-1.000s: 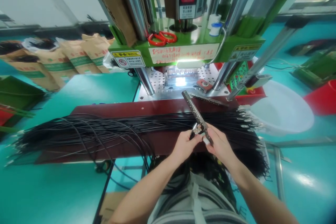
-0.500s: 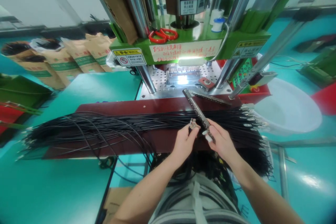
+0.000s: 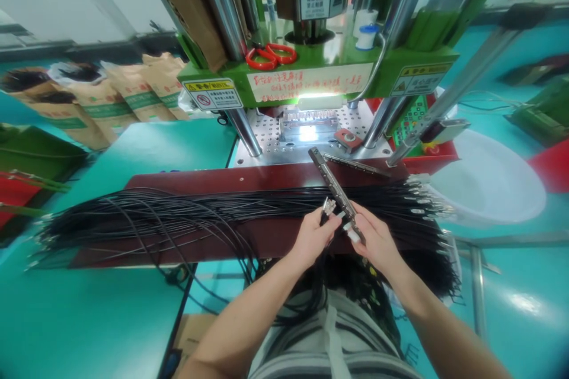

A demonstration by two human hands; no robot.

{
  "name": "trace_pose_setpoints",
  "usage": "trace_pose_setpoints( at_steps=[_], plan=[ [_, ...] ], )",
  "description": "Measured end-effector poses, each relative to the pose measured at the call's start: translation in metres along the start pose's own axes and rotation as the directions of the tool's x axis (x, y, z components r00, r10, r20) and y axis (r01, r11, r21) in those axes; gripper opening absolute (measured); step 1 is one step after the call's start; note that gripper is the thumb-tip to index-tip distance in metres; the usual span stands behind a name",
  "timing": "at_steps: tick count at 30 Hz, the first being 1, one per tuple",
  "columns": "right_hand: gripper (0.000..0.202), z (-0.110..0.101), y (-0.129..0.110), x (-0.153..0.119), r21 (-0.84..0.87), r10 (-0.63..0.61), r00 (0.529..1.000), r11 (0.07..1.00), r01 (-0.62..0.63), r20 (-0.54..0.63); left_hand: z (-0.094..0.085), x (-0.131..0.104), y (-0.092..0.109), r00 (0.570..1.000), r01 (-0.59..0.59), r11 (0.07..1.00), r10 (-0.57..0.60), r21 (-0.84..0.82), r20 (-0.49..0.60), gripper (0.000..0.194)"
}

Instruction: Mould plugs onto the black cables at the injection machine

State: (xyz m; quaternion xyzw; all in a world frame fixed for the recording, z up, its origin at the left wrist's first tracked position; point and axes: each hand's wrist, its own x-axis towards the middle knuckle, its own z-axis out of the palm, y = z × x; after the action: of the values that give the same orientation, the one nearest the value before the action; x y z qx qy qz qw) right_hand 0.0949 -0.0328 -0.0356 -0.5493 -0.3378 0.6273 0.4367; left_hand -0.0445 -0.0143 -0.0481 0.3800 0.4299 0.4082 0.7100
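My left hand (image 3: 311, 240) is closed around several black cables, whose metal connector ends (image 3: 328, 206) stick up beyond the fingers. My right hand (image 3: 377, 237) grips the lower end of a long, slotted metal fixture bar (image 3: 329, 180), which slants up and left over the board. The left fingertips are at the bar's side, where a pale connector (image 3: 341, 215) shows between the hands; whether it is seated in the bar I cannot tell. Small white pieces (image 3: 352, 232) show by the right fingers. A second metal bar (image 3: 355, 164) lies behind, near the press bed.
Black cables (image 3: 213, 206) lie across a dark red board (image 3: 186, 180), connector ends at both sides. Ahead stands a green press (image 3: 409, 41) with a lit mould (image 3: 308, 130). Red-handled scissors (image 3: 271, 56) and a spool (image 3: 367, 37) rest on it. A white tub (image 3: 493, 183) stands right.
My left hand has shifted slightly, and the connectors in it have turned more upright. A pale connector now shows between my left fingertips and the bar. The right hand keeps its hold.
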Motion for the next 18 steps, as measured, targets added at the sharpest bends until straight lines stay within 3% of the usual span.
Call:
trace_pose_setpoints(
  at_steps=[5, 11, 15, 18],
  plan=[
    [0.049, -0.001, -0.002, 0.000, -0.076, -0.005, 0.999, 0.997, 0.008, 0.046, -0.002, 0.000, 0.006, 0.995, 0.098, 0.992, -0.096, -0.082, 0.019, 0.033],
    [0.051, 0.001, -0.002, -0.001, -0.331, -0.097, 0.993, 0.937, 0.115, 0.069, -0.002, -0.002, 0.000, 0.999, 0.010, 0.999, -0.011, -0.034, -0.037, 0.033],
    [0.047, 0.002, -0.003, 0.000, -0.161, -0.019, 1.000, 0.987, 0.022, 0.019, -0.007, 0.000, 0.001, 0.988, -0.095, 0.995, 0.090, -0.033, -0.123, 0.029],
    [0.047, 0.001, -0.003, 0.001, -0.069, 0.010, 0.999, 0.998, -0.013, -0.047, -0.012, 0.002, 0.006, 0.989, -0.058, 0.993, 0.043, -0.101, -0.139, 0.030]
  ],
)
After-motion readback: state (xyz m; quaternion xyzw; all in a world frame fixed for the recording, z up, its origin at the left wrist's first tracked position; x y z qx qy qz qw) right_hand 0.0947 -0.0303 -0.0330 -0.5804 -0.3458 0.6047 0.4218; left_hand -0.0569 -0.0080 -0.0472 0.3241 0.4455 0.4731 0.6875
